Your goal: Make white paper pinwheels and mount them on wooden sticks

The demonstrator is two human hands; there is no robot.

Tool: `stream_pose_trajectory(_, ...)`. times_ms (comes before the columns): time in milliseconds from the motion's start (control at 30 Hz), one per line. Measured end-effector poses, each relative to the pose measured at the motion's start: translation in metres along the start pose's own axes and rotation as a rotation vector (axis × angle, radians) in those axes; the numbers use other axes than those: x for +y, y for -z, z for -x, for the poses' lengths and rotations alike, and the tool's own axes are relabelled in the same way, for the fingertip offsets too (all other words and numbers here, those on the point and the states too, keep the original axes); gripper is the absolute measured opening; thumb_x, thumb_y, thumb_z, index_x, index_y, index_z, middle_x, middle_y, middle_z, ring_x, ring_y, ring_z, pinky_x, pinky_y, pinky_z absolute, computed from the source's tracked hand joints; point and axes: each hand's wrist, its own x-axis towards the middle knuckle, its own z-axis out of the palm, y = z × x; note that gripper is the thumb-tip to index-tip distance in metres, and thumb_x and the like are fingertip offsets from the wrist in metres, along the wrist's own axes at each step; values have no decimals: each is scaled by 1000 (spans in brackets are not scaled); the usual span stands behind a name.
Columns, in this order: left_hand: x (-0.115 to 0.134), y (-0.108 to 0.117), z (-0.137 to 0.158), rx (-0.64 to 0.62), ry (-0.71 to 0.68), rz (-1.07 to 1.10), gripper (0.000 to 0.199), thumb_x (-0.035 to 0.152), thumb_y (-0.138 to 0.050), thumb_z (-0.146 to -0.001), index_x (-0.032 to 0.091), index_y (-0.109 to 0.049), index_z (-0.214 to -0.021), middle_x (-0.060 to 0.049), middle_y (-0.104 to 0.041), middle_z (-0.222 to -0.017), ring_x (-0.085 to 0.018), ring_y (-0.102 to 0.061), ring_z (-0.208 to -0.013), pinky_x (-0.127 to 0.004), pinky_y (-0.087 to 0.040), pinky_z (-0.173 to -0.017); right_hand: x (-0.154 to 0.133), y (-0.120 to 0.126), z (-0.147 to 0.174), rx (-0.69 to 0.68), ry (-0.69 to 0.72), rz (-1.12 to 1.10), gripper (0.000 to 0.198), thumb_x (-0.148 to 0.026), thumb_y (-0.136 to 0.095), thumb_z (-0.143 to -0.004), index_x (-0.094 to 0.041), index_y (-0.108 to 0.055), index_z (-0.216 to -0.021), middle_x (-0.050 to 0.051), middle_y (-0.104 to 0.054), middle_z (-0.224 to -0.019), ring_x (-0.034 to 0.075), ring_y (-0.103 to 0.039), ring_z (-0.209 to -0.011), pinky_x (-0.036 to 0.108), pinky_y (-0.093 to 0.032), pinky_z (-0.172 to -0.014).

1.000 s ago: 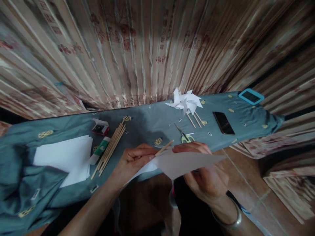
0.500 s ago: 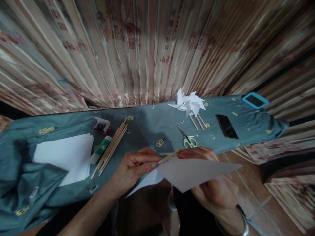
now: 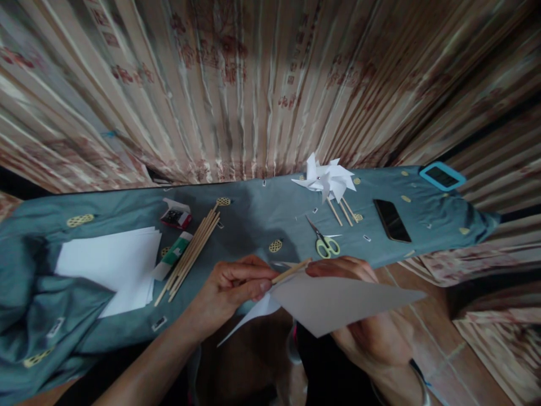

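A wooden stick [image 3: 291,271] is pinched between the thumb and fingers of my left hand [image 3: 239,285]. Its tip lies against a white paper pinwheel [image 3: 333,299], whose blades spread toward me on both sides. My right hand [image 3: 372,327] is closed on the pinwheel; the paper covers much of its palm and some fingers. The spot where stick and paper meet is partly hidden by the fingers. Just beyond my right hand lie scissors [image 3: 326,246] with pale green handles.
Several finished paper pinwheels [image 3: 327,177] lie at the back. To the left are white paper sheets [image 3: 110,265], a green and white glue box [image 3: 172,256], several wooden sticks [image 3: 192,254] and an open small box [image 3: 176,215]. A phone [image 3: 391,220] and blue-framed device [image 3: 442,176] lie right.
The pinwheel's right blade has tipped slightly down and to the right along with my right hand. My left hand keeps its hold on the stick.
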Motion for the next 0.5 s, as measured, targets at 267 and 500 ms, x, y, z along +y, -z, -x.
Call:
stream_pose_trajectory(267,-2,0,0,-11,-10,3,21,46,-75,-76,27,-82,-81,-5,-63,-76,-15,-52,-65,-29,-43,-61,0,1,-2,-10,5,5,45,-4,-57,-83,-23,-54,-123,7,-72,-98,23,-69,-92,38,-58,-80)
stream_pose_trajectory(500,-3,-1,1,-21,-28,22,16,42,-74,-78,28,-81,-78,-3,-61,-74,-13,-53,-66,-25,-42,-61,-1,2,-2,-19,3,5,45,-4,-57,-84,-24,-55,-124,6,-72,-99,22,-68,-93,37,-58,-81)
